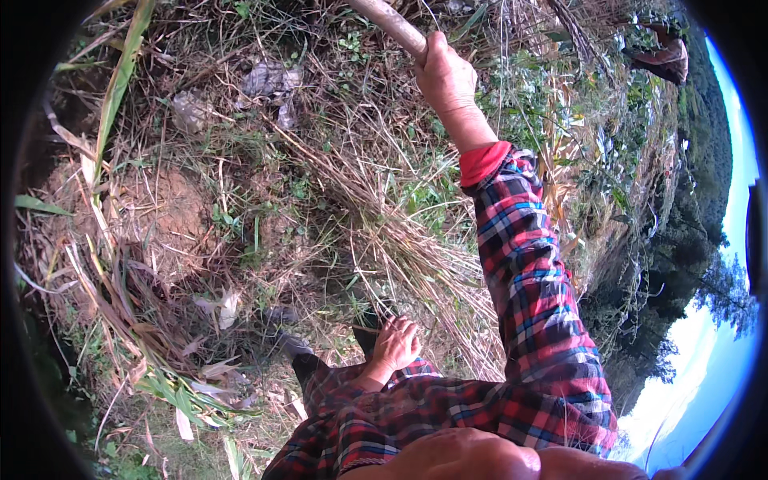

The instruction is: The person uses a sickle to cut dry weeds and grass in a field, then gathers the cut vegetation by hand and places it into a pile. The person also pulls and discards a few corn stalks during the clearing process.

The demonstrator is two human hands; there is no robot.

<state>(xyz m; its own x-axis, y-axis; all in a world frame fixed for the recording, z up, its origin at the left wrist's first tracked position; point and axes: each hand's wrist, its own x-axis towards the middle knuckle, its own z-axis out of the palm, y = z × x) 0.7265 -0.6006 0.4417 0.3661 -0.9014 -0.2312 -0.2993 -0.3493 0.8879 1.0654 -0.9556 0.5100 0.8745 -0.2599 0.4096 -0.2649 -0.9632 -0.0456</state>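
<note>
My right hand, at the end of an outstretched arm in a plaid sleeve, is closed around a round wooden pole. The pole runs out of view at the top, so its far end is hidden. My left hand is low by my body, beside a dark trouser leg, fingers slightly bent and apart. No held thing shows in it; whether it rests on the leg is hard to tell. Between the two hands lies a swath of long dry stalks, slanting across the weedy ground.
Bare reddish soil shows at the left, near bent maize-like leaves and dry husks. Crumpled plastic film lies among the weeds. My shoe stands in the litter. Another person is at the far upper right, before trees.
</note>
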